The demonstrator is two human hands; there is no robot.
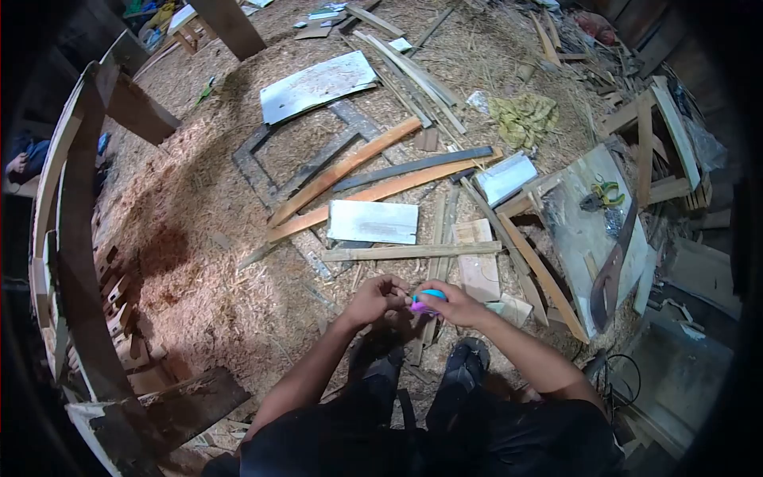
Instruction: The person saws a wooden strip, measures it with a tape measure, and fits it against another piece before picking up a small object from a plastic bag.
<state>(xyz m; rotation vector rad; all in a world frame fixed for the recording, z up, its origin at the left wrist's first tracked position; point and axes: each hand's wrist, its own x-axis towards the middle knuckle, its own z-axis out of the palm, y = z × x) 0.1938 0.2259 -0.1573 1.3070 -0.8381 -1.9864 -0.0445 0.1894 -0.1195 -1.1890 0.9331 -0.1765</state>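
Note:
My right hand (461, 307) is closed around a small rounded blue and pink tape measure (430, 296), held in front of me above the floor. My left hand (375, 302) is just left of it, fingers pinched together close to the pink side. Whatever lies between those fingertips is too small to make out. Beyond my hands, a pale wooden batten (413, 252) lies crosswise on the floor. A white rectangular board (373, 222) is just behind it.
Wood shavings (199, 278) cover the floor. Orange-brown planks (350, 168) and a grey frame (253, 163) lie ahead. At the right, a handsaw (610, 282) and yellow-handled pliers (602, 196) rest on a panelled piece. A curved wooden frame (71, 183) stands left, near another person's hand (17, 164).

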